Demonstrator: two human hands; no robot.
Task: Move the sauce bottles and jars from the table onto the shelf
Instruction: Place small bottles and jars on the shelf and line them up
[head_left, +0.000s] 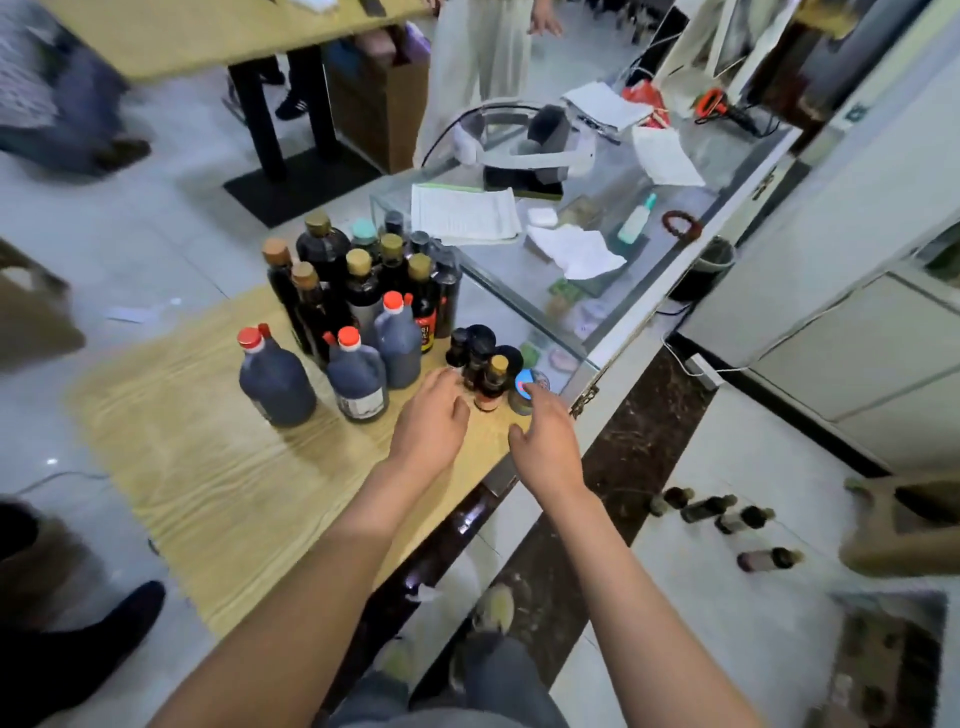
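Both hands reach forward over the counter's (218, 488) right edge toward a small cluster of bottles and a jar. The left hand (434, 415) is spread loosely, fingers relaxed, its fingertips just beside the small dark bottles (475, 353); whether they touch cannot be told. The right hand (545, 441) is also open, thumb apart from the fingers, its index fingertip at the blue lid of the jar (525, 389), which stands at the counter's right edge against the glass case (649, 270). Neither hand holds anything.

The small gold-capped bottle (493, 382) stands upright between the two hands, just ahead of them, its long axis vertical. The right hand is nearer the jar, the left nearer the dark bottles, so each likely takes its own.

Farther along the counter stand three red-capped jugs (358, 379) and, behind them, a crowd of tall dark bottles (363, 270), all upright. No shelf is clearly identifiable.
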